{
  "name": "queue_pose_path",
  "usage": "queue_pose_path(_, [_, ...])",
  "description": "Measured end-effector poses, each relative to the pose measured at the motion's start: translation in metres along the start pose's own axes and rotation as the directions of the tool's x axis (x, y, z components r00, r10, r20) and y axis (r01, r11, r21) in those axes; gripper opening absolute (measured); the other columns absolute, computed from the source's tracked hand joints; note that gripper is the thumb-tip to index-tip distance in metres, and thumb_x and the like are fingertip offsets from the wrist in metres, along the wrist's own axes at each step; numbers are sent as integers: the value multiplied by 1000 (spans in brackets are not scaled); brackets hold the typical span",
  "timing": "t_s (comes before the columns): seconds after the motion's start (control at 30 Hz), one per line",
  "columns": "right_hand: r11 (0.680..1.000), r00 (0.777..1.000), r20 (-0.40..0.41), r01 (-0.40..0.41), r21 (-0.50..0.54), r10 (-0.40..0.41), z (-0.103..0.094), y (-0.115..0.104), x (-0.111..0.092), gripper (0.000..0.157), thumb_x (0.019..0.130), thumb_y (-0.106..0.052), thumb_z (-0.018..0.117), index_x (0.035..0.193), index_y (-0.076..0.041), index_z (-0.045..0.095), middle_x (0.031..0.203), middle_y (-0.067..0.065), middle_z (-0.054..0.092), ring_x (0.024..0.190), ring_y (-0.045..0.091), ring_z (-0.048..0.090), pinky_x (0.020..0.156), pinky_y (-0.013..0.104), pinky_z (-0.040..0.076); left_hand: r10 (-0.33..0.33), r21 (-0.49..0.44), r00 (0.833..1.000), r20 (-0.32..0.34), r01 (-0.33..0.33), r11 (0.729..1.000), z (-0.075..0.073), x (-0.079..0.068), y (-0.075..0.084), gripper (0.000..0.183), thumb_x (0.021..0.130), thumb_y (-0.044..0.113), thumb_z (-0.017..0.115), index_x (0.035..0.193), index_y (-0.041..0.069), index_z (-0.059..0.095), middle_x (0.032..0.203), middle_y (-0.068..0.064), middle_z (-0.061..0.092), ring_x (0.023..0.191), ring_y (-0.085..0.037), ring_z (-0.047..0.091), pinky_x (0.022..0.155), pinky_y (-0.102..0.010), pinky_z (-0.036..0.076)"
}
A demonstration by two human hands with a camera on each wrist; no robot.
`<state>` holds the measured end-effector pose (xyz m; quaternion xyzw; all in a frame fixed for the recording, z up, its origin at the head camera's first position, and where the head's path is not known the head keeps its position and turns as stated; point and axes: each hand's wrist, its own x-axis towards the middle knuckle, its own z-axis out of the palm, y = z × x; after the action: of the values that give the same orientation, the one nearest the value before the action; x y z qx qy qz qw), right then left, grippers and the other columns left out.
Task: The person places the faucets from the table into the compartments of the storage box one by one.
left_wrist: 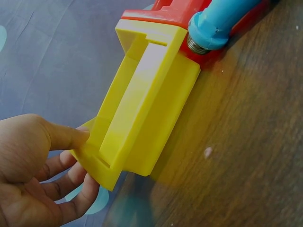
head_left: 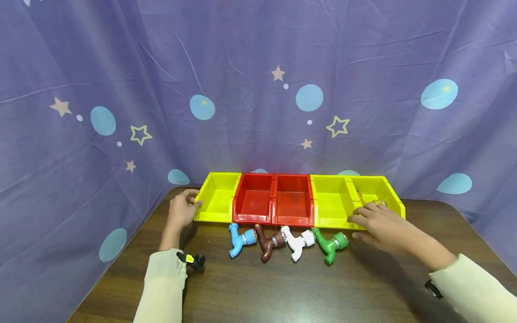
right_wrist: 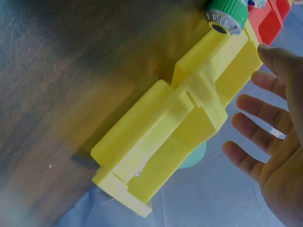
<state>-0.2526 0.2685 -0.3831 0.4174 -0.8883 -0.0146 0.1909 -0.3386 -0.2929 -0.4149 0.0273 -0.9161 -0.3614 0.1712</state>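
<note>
At 9 o'clock, the left hand [head_left: 182,210] pinches the left yellow bin [head_left: 217,202]. At 3 o'clock, the right hand [head_left: 379,225] is spread wide by the right yellow bin [head_left: 393,194], with a mostly hidden yellow thing [head_left: 378,202] inside. Two red bins [head_left: 253,202] and another yellow bin [head_left: 332,204] sit between. Towards 6 o'clock, the blue tap [head_left: 237,243], brown tap [head_left: 266,246], white tap [head_left: 297,243] and green tap [head_left: 329,247] lie on the surface [head_left: 282,291].

A purple cloth [head_left: 242,54] printed with blue ovals [head_left: 309,98], peach stars [head_left: 278,73], yellow star outlines [head_left: 336,121] and white dots [head_left: 286,86] hangs, creased, behind a dark brown wood-grain bench [head_left: 258,291] with rounded far corners. Light leaves a soft sheen there.
</note>
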Motion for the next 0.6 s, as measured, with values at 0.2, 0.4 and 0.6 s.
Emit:
queue_pose_path(0.2, [999, 999, -1, 39, 12, -39, 8, -8, 0, 38, 87, -32, 83, 118, -14, 70, 110, -1, 65, 102, 23, 59, 88, 52, 49, -5, 2, 1000, -5, 5, 1000, 1, -1, -1, 38, 98, 11, 70, 134, 3, 63, 100, -14, 62, 84, -27, 59, 66, -34, 51])
queue_pose_path(0.4, [997, 998, 2, 69, 24, -69, 16, -17, -3, 48, 86, -40, 82, 126, -16, 68, 116, 0, 65, 107, 23, 59, 89, 51, 49, -11, 2, 1000, -15, 11, 1000, 2, 0, 0, 37, 96, 10, 71, 132, 3, 64, 100, -15, 62, 86, -27, 59, 66, -32, 50])
queue_pose_path(0.6, [994, 996, 3, 91, 56, -91, 24, -28, -2, 55, 89, -48, 77, 134, -18, 65, 122, -3, 61, 110, 19, 54, 91, 51, 48, -14, 4, 1000, -16, 14, 1000, 2, 1, -1, 37, 97, 11, 71, 132, 3, 65, 98, -13, 61, 84, -26, 59, 66, -31, 49])
